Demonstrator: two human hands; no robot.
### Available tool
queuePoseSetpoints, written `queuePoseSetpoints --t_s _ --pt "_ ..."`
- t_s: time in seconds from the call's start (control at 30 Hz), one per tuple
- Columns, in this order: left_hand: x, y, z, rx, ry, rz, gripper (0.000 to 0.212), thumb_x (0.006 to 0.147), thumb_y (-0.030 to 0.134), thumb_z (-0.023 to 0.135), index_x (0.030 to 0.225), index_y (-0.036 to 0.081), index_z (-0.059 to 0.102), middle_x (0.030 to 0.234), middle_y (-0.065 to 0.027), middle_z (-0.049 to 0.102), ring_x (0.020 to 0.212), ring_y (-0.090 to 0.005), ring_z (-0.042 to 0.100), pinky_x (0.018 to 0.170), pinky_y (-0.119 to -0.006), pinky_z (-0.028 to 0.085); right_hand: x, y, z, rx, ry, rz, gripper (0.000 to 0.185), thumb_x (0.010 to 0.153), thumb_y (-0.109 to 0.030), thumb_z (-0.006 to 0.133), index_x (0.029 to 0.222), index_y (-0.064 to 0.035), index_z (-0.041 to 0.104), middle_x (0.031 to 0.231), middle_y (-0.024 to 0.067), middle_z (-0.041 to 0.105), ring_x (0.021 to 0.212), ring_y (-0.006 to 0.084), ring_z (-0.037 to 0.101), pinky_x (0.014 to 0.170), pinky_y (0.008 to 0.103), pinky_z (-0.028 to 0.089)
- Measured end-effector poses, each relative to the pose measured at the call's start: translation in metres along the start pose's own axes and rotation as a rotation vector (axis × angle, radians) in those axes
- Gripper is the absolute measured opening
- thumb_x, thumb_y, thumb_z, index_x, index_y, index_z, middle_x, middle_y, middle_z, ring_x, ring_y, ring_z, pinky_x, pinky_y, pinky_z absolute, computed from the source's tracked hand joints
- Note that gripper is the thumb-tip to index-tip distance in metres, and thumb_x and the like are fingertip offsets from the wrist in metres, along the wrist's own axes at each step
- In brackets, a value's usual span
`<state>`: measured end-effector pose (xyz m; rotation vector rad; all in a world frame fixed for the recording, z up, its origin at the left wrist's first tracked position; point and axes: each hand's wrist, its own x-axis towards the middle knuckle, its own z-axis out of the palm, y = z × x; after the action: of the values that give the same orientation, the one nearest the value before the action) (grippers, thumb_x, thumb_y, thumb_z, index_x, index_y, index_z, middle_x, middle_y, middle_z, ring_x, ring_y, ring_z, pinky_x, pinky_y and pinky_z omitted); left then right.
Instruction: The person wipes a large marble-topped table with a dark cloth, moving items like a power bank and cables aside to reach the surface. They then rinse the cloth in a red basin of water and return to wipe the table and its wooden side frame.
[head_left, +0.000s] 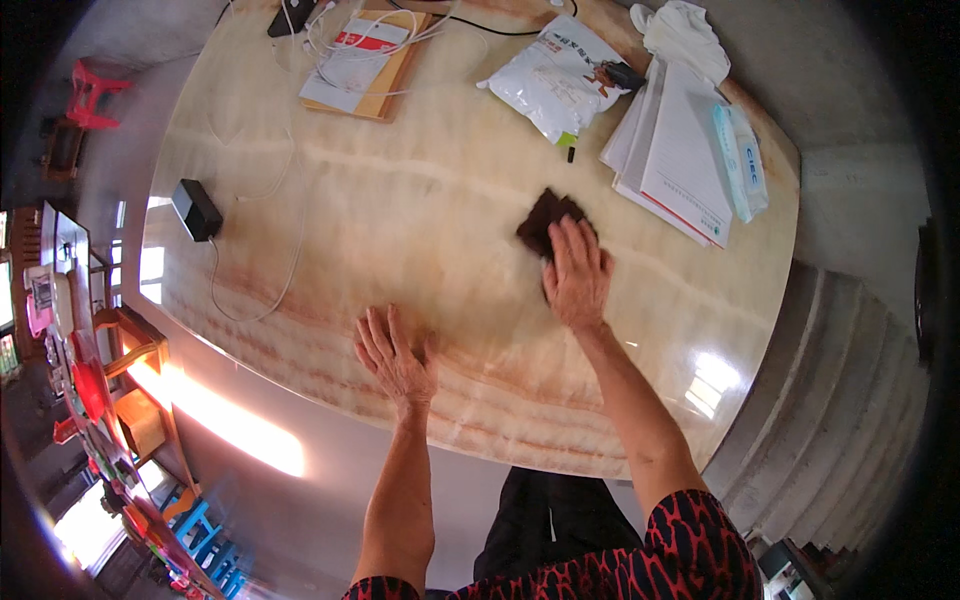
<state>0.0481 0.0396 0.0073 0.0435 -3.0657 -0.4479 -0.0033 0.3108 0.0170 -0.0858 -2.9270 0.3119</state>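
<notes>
My right hand (579, 274) presses a dark brown cloth (541, 223) onto the glossy stone-patterned tabletop (420, 217). The cloth is bunched and partly hidden under my fingers. Nearer the front edge, my left hand (395, 360) rests palm down on the table with its fingers apart, holding nothing. Up and to the right of the cloth lies a small black object (571, 154). Beyond that is a white plastic bag (559, 79) with printing on it. A stack of papers (679, 157) lies to the right of my right hand.
A pack of wipes (742, 161) and a crumpled white cloth or bag (686, 37) lie at the right. Farther back are brown envelopes (401, 90) under white cables (360, 52). At left stands a black power adapter (196, 210) with its cord. Concrete steps (817, 405) descend beyond the right edge.
</notes>
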Motion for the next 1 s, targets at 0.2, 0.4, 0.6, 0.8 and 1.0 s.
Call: queuePoseSetpoints --t_s 0.2,0.4,0.6,0.8,1.0 --pt "0.000 0.005 0.000 0.022 -0.080 -0.013 0.073 0.084 0.042 0.056 0.144 0.009 0.031 0.151 -0.0191 0.022 0.140 -0.0406 0.016 0.111 -0.057 0.012 0.039 -0.012 0.024 -0.145 0.008 0.180 0.055 0.081 -0.023 0.063 0.132 -0.0113 0.046 0.141 0.0057 0.041 0.130 0.0274 0.038 0.097 0.0459 0.034" --pt "0.002 0.003 -0.001 0.017 -0.082 -0.028 0.074 0.081 0.039 0.061 0.143 0.010 0.033 0.150 -0.0194 0.024 0.139 -0.0424 0.018 0.108 -0.060 0.015 0.057 -0.054 0.029 0.099 -0.081 -0.243 0.054 0.079 -0.022 0.066 0.130 -0.0156 0.049 0.140 0.0030 0.042 0.131 0.0255 0.035 0.093 0.0450 0.035" --pt "0.001 0.003 0.000 0.032 -0.133 -0.040 0.073 0.084 0.042 0.057 0.144 0.009 0.031 0.151 -0.0199 0.022 0.140 -0.0403 0.016 0.110 -0.059 0.013 0.137 -0.052 0.048 0.027 0.075 -0.026 0.050 0.081 -0.023 0.064 0.128 -0.0176 0.048 0.134 0.0022 0.044 0.124 0.0268 0.039 0.092 0.0475 0.034" --pt "0.000 0.001 0.003 0.051 -0.123 -0.032 0.072 0.088 0.049 0.049 0.145 0.011 0.029 0.151 -0.0185 0.022 0.140 -0.0405 0.017 0.109 -0.060 0.012 0.144 -0.055 0.047 -0.030 0.009 -0.151 0.045 0.081 -0.021 0.063 0.124 -0.0161 0.053 0.133 -0.0009 0.045 0.125 0.0263 0.038 0.090 0.0463 0.036" --pt "0.000 -0.001 0.001 0.052 -0.090 -0.029 0.072 0.087 0.046 0.049 0.146 0.011 0.028 0.152 -0.0184 0.021 0.140 -0.0411 0.017 0.110 -0.059 0.012 0.071 -0.038 0.022 0.554 -0.160 -0.209 0.043 0.081 -0.021 0.063 0.122 -0.0105 0.054 0.131 0.0076 0.049 0.124 0.0312 0.042 0.092 0.0448 0.038"
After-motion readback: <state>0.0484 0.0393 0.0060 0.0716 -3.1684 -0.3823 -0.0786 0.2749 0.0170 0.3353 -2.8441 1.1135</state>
